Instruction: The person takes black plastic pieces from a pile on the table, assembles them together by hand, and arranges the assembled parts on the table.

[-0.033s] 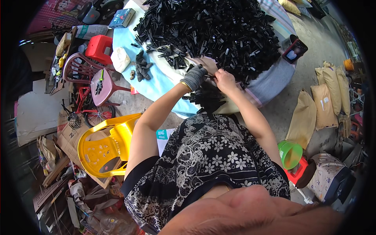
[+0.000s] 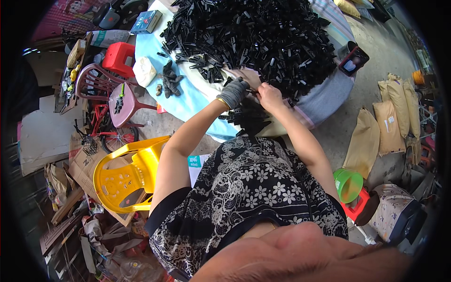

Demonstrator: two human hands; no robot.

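A large heap of small black plastic clip-like pieces [image 2: 253, 42] covers the far part of the cloth-covered table [image 2: 199, 110]. At its near edge my left hand [image 2: 234, 93], in a grey knitted glove, is closed with its fingers bent around a slim black plastic piece [image 2: 252, 92]. Close beside it on the right, my bare right hand [image 2: 271, 97] pinches at the same piece; the fingertips partly hide it. Below my hands, more dark, slim pieces [image 2: 251, 121] lie bunched at the table's near edge.
Left on the table are a dark glove [image 2: 171, 80], a white bag [image 2: 144, 71] and a blue box [image 2: 146, 21]. A phone [image 2: 353, 61] sits at the right edge. A yellow chair [image 2: 123, 183] and pink chair [image 2: 123, 104] stand left; tan sacks [image 2: 389, 127] and a green bucket [image 2: 347, 185] are right.
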